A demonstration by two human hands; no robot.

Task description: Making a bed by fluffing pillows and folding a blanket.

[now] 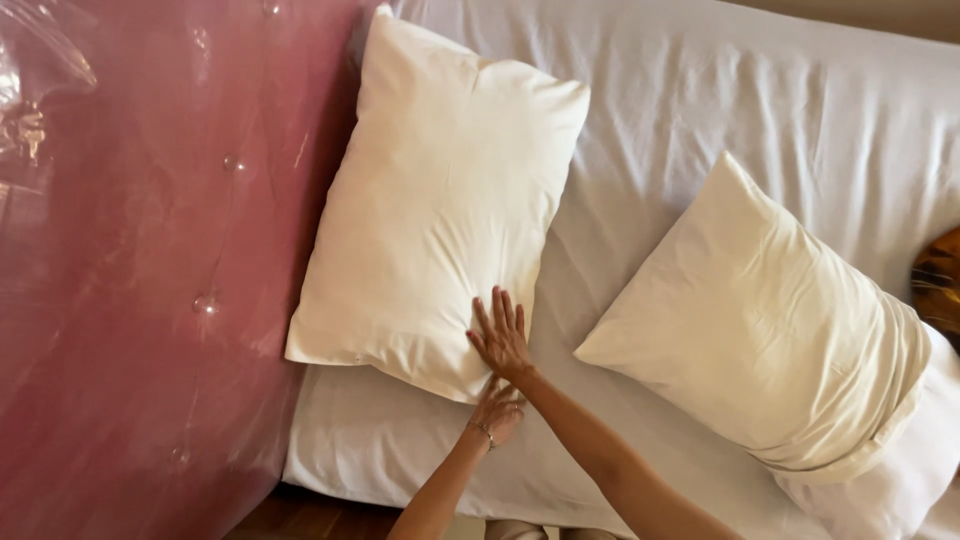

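Head view, looking down at a bed [700,90] covered with a white sheet. Your right hand [502,338] lies open and flat, fingers spread, on the lower right corner of the cream pillow [440,200] at centre frame. Your left hand [497,410], wearing a thin bracelet, sits just below that corner, touching the pillow's lower edge; its fingers appear curled, though whether they grip the fabric cannot be told. A second cream pillow [770,320] lies well apart at right of frame. A pink tufted headboard [140,280] under clear plastic fills the left.
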